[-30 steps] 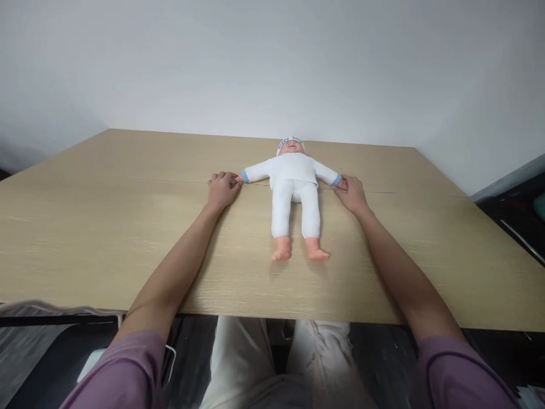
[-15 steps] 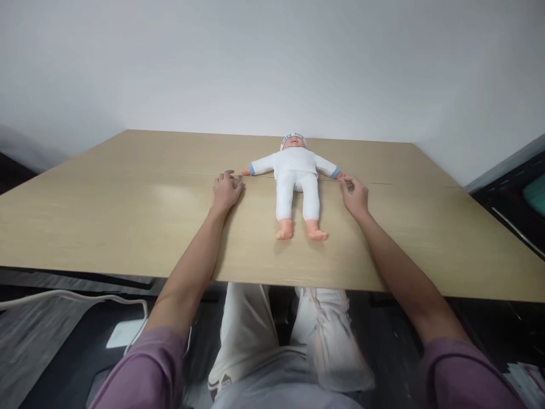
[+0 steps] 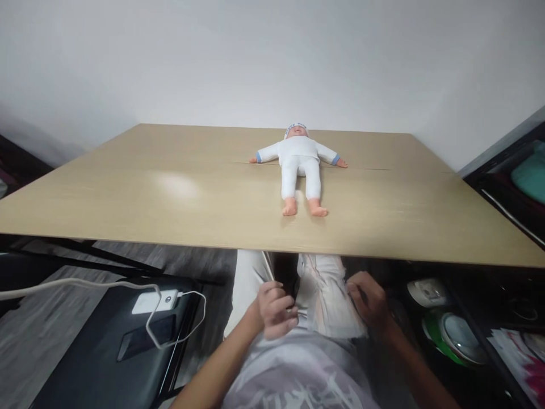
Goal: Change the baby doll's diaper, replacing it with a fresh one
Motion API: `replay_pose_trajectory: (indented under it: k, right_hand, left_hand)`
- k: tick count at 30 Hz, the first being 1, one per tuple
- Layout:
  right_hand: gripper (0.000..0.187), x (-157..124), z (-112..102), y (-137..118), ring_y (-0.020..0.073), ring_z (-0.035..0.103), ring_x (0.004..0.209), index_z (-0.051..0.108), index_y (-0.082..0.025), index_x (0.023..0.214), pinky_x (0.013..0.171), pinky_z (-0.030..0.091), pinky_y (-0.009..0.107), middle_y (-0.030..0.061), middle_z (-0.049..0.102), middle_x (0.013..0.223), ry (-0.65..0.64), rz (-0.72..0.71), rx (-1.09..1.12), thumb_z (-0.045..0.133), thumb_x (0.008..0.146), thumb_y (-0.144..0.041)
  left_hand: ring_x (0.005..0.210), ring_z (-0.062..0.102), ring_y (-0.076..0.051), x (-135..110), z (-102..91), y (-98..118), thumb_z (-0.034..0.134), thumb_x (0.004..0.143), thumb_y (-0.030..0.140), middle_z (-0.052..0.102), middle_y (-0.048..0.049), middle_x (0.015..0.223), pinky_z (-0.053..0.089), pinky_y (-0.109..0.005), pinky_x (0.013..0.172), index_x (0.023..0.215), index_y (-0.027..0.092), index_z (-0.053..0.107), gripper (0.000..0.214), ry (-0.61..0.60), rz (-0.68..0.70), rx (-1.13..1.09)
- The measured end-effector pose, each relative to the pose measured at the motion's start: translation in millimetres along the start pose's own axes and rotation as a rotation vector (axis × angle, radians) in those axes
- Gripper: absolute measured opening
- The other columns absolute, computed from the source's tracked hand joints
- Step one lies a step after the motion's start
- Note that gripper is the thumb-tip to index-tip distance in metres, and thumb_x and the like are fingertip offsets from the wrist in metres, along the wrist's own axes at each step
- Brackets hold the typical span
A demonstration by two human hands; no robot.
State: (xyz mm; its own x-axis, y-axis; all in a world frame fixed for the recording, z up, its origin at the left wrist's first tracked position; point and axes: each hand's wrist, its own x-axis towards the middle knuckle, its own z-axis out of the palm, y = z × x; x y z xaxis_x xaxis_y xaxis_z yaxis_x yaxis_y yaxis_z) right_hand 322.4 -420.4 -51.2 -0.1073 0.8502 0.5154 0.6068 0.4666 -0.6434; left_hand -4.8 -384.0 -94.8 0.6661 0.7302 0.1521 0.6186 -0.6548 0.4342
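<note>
A baby doll [image 3: 300, 156] in a white outfit with blue cuffs and a printed headband lies on its back on the table, arms spread and bare feet toward me. On my lap, below the table edge, rests a white, crinkled, padded item [image 3: 326, 301] that looks like a diaper. My left hand [image 3: 276, 309] hovers over my lap left of it, fingers loosely curled and slightly apart, holding nothing visible. Close to the diaper's right edge is my right hand [image 3: 370, 301], somewhat blurred, with a gap between thumb and bent fingers.
The wooden table [image 3: 191, 210] has a seam across it and stands against a wall. At lower left, a black seat [image 3: 97, 341] bears a white power bank [image 3: 155, 301], a cable and a phone [image 3: 147, 338]. Shelves with a green-rimmed item [image 3: 447, 338] and papers stand at right.
Both my hands have left the doll's sides on the tabletop and drawn back down to my lap, around the diaper. The view has tilted lower. The doll keeps its pose.
</note>
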Motion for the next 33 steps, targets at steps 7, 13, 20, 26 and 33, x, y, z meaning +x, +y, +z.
replay_pose_trajectory:
  k: [7,13,20,26,33]
  right_hand:
    - [0.055,-62,-11,38,0.0327,0.077,0.116,0.078,-0.021,0.121,0.107,0.06,0.057,0.0148,0.082,0.121,0.467,0.564,0.24,0.05,0.109,-0.066]
    - [0.069,-32,4,38,0.03,0.073,0.12,0.072,-0.018,0.132,0.114,0.056,0.056,0.0168,0.077,0.13,0.744,0.756,0.422,0.054,0.098,-0.074]
    - [0.049,-33,84,-72,0.032,0.075,0.122,0.085,-0.027,0.115,0.116,0.055,0.049,0.0099,0.082,0.123,-0.556,0.603,0.8,0.073,0.098,-0.072]
    - [0.045,-29,54,-126,0.0306,0.08,0.113,0.085,-0.031,0.122,0.107,0.059,0.046,0.0064,0.085,0.117,-0.813,0.542,1.347,0.071,0.098,-0.067]
    - [0.064,-26,22,-165,0.0248,0.082,0.112,0.07,-0.044,0.139,0.1,0.063,0.051,-0.0057,0.084,0.114,-0.849,0.447,1.288,0.033,0.097,-0.075]
  left_hand:
    - [0.128,0.07,-0.033,-8,43.8,-18,0.053,0.112,0.034,0.075,-0.0166,0.135,0.052,-0.054,0.115,0.153,0.02,0.061,0.043,-0.155,-0.149,-0.109]
    - [0.118,0.074,-0.031,-2,76.2,-25,0.053,0.115,0.038,0.08,-0.0101,0.123,0.05,-0.046,0.111,0.124,0.021,0.076,0.03,-0.293,-0.113,-0.081]
    - [0.117,0.075,-0.03,-1,83.0,-32,0.054,0.115,0.036,0.082,-0.012,0.123,0.048,-0.044,0.112,0.121,0.018,0.078,0.031,-0.333,-0.119,-0.068]
    - [0.117,0.075,-0.029,-4,83.9,-33,0.049,0.116,0.039,0.082,-0.0104,0.123,0.047,-0.044,0.115,0.123,0.02,0.078,0.035,-0.31,-0.12,-0.102]
    - [0.113,0.073,-0.027,-2,82.4,-32,0.048,0.116,0.041,0.081,-0.0092,0.118,0.046,-0.041,0.113,0.121,0.021,0.078,0.036,-0.291,-0.109,-0.132]
